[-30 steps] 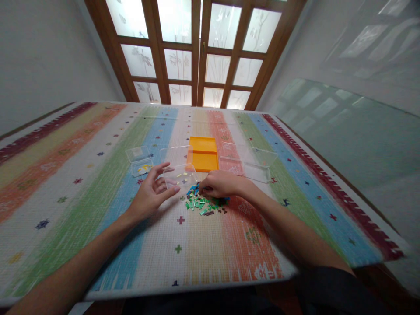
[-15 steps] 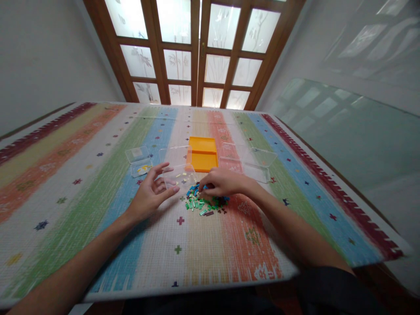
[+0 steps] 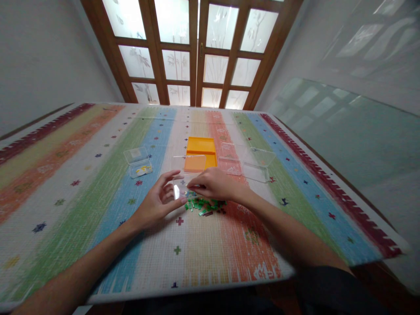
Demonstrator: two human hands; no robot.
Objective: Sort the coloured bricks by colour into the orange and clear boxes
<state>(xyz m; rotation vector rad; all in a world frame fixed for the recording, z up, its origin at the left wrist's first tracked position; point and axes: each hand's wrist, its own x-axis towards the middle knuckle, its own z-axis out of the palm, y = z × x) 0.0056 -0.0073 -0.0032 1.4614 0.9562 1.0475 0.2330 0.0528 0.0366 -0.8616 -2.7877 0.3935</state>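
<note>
Gripping the clear box [image 3: 180, 181] at its left end, the left hand [image 3: 157, 201] has thumb and fingers around it, by the far-left edge of the small bricks [image 3: 203, 204]. The open lid [image 3: 188, 162] points away from the person, toward the orange case [image 3: 201, 144] — the long axis seems to run left to right. The right hand [image 3: 213, 181] is narrow, fingertips bunched over the box's right side — whether around a piece, I cannot tell.

The held clear box [image 3: 180, 187] is glossy plastic, the tablecloth [image 3: 206, 249] matt.
</note>
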